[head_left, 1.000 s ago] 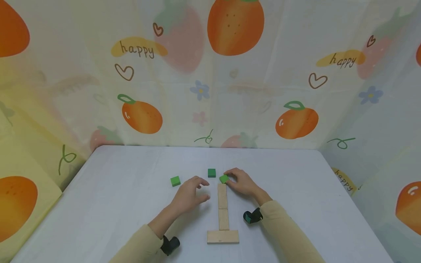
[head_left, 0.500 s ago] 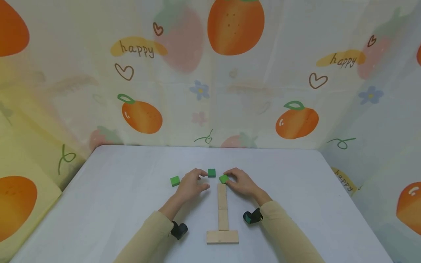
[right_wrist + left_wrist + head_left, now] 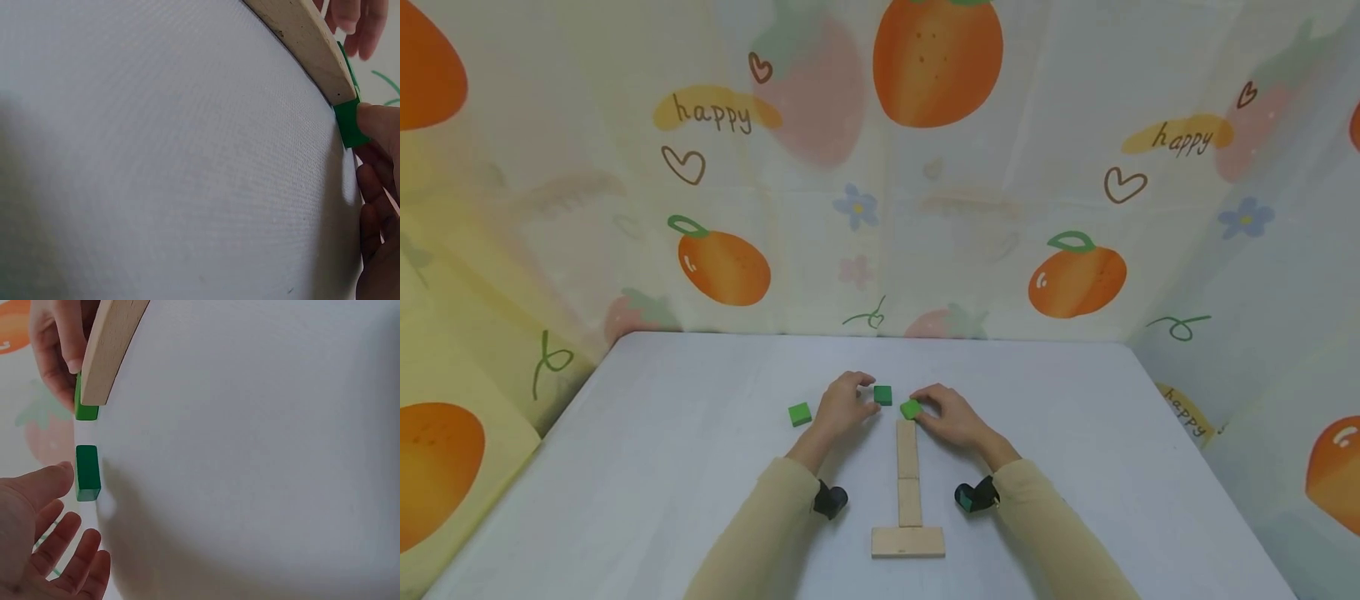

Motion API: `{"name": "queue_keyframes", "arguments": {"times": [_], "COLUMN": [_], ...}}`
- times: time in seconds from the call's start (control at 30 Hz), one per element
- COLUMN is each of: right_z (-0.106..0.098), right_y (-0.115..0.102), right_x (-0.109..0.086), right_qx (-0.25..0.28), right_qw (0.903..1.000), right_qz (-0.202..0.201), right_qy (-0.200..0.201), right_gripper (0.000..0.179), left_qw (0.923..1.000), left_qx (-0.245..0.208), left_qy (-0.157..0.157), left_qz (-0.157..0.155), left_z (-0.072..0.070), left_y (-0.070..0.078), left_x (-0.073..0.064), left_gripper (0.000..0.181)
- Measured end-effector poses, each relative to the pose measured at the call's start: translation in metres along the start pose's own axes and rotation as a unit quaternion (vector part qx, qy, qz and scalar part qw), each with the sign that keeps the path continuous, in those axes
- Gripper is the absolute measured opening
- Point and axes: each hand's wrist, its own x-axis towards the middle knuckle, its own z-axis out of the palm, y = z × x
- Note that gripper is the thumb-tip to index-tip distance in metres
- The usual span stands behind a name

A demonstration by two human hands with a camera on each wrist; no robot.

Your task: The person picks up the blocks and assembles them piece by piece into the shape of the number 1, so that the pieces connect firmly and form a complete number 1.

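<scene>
My right hand (image 3: 953,417) pinches a light green block (image 3: 911,408) between thumb and fingers, at the far end of an upright line of two wooden planks (image 3: 907,472). A darker green block (image 3: 883,395) lies just left of it on the table. Around that darker block my left hand (image 3: 842,404) spreads its thumb and fingers. In the left wrist view the thumb (image 3: 53,481) is close beside the dark block (image 3: 88,473), and the other fingers are loosely extended; contact cannot be told. Another light green block (image 3: 800,414) lies left of the left hand.
A wooden plank (image 3: 907,542) lies crosswise at the near end of the upright line. All of this is on a white table (image 3: 647,467), whose back edge meets a fruit-patterned cloth (image 3: 880,275). Wrist cameras (image 3: 831,501) sit under both forearms.
My left hand has moved forward and right, until its thumb and fingers came to either side of the dark green block. The right hand keeps its pinch on the light green block.
</scene>
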Motion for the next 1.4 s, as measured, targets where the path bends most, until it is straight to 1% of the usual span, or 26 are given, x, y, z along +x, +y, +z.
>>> {"name": "queue_keyframes", "arguments": {"times": [0.3,0.43,0.5,0.67,0.83,1.13,1.4], "right_z": [-0.002,-0.003,-0.003,-0.004,-0.005,-0.005,-0.002], "right_y": [-0.002,-0.002,-0.002,-0.002,-0.002,-0.003,0.000], "right_x": [0.000,0.000,0.000,0.001,0.003,0.003,0.001], "right_qx": [-0.008,-0.005,-0.003,-0.006,-0.008,-0.006,-0.007], "right_qw": [1.0000,1.0000,1.0000,1.0000,0.9999,0.9999,0.9999], "right_qz": [0.003,0.004,0.004,-0.006,-0.013,-0.013,-0.012], "right_qy": [0.000,0.000,0.002,0.002,-0.002,-0.002,-0.002], "right_gripper": [0.029,0.029,0.029,0.030,0.031,0.030,0.030], "left_qw": [1.0000,0.9999,0.9998,0.9994,0.9987,0.9992,0.9995], "left_qx": [0.006,0.017,0.019,0.023,0.036,0.028,0.027], "left_qy": [0.002,0.003,0.007,0.014,0.018,0.021,0.008], "left_qz": [-0.006,0.000,0.009,0.022,0.032,0.019,0.011], "left_z": [0.006,0.008,0.009,0.010,0.010,0.012,0.010], "left_y": [-0.002,-0.003,-0.003,-0.004,-0.003,-0.002,0.000], "left_x": [0.008,0.011,0.012,0.012,0.013,0.015,0.011], "left_gripper": [0.039,0.039,0.039,0.038,0.033,0.028,0.028]}}
